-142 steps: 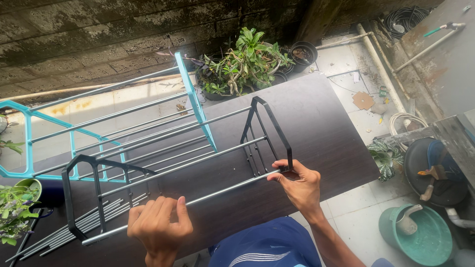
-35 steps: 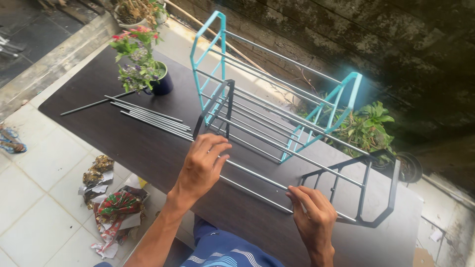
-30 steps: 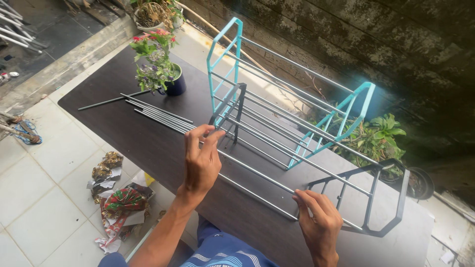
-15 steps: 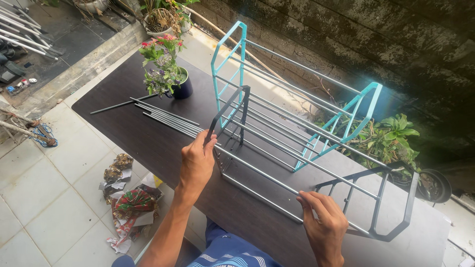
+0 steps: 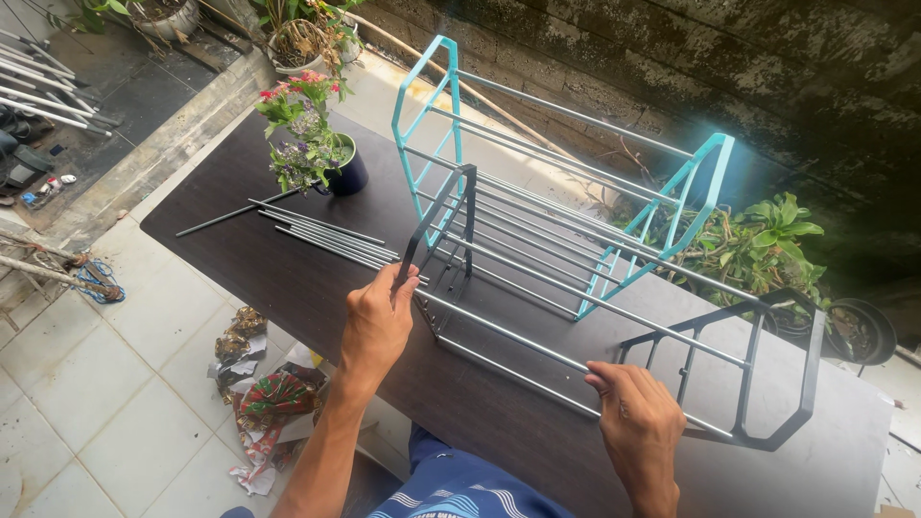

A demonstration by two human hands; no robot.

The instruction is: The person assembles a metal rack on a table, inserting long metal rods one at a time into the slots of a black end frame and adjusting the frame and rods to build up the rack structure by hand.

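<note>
The left hand (image 5: pixel 377 321) grips the near black end frame (image 5: pixel 436 225) of the rack on the dark table (image 5: pixel 240 259). The right hand (image 5: pixel 640 422) closes over a silver rod (image 5: pixel 518 336); its fingertips curl out of sight. The turquoise rack (image 5: pixel 566 173) stands behind.

Both hands grip the black-ended rack (image 5: pixel 614 317) on the dark table (image 5: pixel 288 278), left hand (image 5: pixel 376 321) on its end frame, right hand (image 5: pixel 641 422) on a rod.

left grip (image 5: pixel 376 324): fingertips hidden behind black frame (image 5: pixel 436 223) | right grip (image 5: pixel 641 422): fingers hide rod (image 5: pixel 523 377) | tabletop (image 5: pixel 288 278): right end cut off
</note>
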